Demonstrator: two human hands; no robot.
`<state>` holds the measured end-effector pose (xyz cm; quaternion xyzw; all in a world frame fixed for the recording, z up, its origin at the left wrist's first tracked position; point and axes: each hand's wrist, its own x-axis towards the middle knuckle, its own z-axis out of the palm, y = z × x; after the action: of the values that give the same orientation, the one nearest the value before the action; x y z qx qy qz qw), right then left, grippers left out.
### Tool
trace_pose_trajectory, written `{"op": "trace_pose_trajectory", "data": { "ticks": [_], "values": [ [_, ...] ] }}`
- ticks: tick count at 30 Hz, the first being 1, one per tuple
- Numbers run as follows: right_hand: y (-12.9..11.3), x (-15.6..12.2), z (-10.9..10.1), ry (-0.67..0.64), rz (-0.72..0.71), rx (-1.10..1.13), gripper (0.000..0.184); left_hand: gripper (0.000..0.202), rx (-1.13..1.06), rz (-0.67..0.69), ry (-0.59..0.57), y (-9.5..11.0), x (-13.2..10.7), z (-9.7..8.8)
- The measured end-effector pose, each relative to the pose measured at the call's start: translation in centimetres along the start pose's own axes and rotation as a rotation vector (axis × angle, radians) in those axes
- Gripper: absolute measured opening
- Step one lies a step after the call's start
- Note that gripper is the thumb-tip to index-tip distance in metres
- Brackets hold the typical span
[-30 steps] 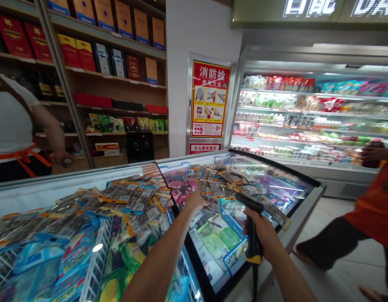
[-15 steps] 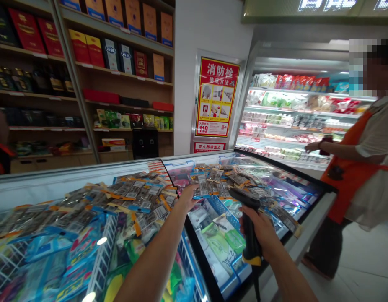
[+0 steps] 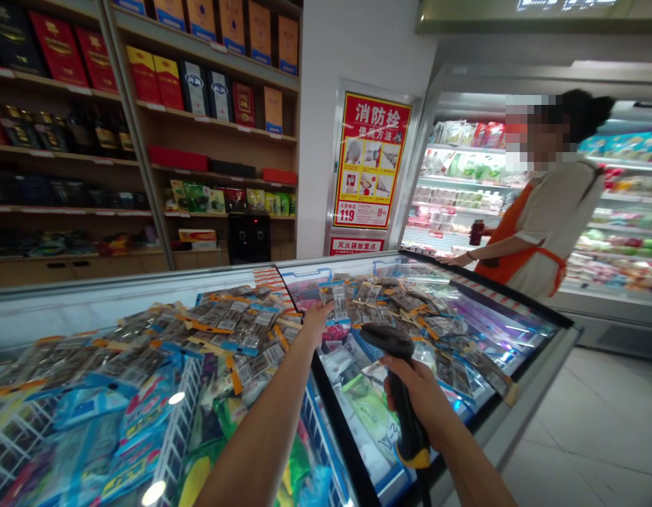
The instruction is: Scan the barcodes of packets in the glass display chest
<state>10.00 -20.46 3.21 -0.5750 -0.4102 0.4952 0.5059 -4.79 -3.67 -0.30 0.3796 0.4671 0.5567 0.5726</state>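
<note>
My right hand (image 3: 424, 398) is wrapped round the handle of a black barcode scanner (image 3: 388, 343) with a yellow base, its head pointing left toward my other hand. Ahead of it, my left hand (image 3: 316, 322) pinches the edge of a small clear packet (image 3: 339, 304) with blue ends and a printed barcode label. My left fingertips are partly hidden behind the hand. Many similar packets (image 3: 228, 317) with orange or blue ends lie spread over the glass top of a chest freezer (image 3: 537, 338). More of them sit just beyond the scanner.
Under the glass are white wire baskets (image 3: 170, 422) with bagged goods. A person in an orange apron (image 3: 508, 239) stands at the freezer's far right corner, one hand on its edge. Shelves of boxes (image 3: 193, 88) line the back left; a lit refrigerated display (image 3: 463, 172) stands behind.
The scanner has moved left, closer to my left hand. The packet in my left hand stands a little higher. The person in the apron has moved left along the freezer's far side.
</note>
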Motion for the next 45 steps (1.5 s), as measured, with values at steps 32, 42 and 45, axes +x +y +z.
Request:
{"op": "trace_pose_trajectory", "data": {
  "ticks": [32,42,45],
  "values": [
    [-0.3,-1.5,-0.4,-0.049,0.027,0.004,0.026,0.017,-0.042,0.088,-0.123,-0.6,0.1,0.6],
    [0.3,0.4,-3.1,0.176,-0.02,-0.158,0.028,0.026,0.575,0.266,0.104,4.9,-1.7,-4.5],
    [1.0,1.3,-4.1,0.242,0.02,-0.125,0.025,0.033,0.812,0.312,0.241,8.5,-3.0,-8.8]
  ]
}}
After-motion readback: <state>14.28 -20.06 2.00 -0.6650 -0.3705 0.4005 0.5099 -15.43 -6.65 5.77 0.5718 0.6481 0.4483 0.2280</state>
